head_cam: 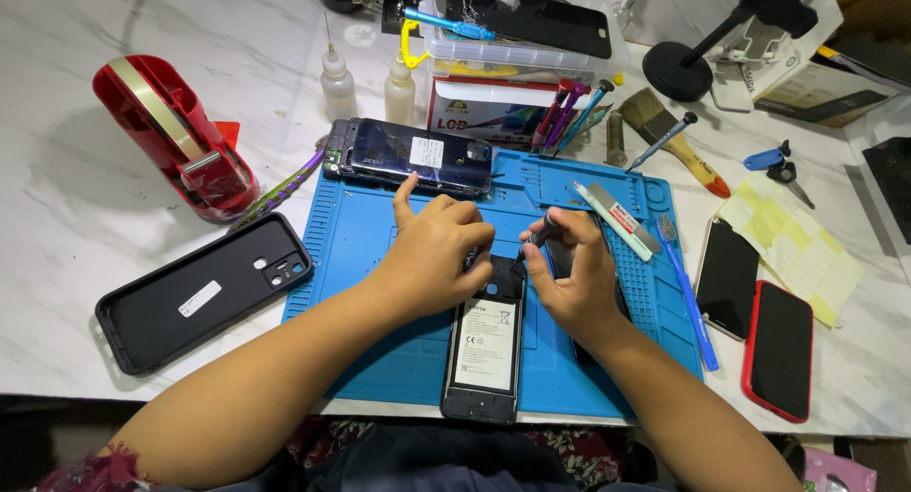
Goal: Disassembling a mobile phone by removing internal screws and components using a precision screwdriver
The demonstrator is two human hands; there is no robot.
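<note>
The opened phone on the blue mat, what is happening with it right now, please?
A person works on an opened phone that lies on a blue repair mat, its back cover off and the battery exposed. The left hand rests on the phone's top end. The right hand holds a small dark tool with its tip at the upper edge of the phone. A dark back panel lies further up the mat, and a black case lies to the left.

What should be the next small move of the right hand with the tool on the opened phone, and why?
Probably press the dark tool gently down at the top edge of the opened phone. The right hand already aims its tip there, and the left hand steadies that end on the blue mat.
</note>
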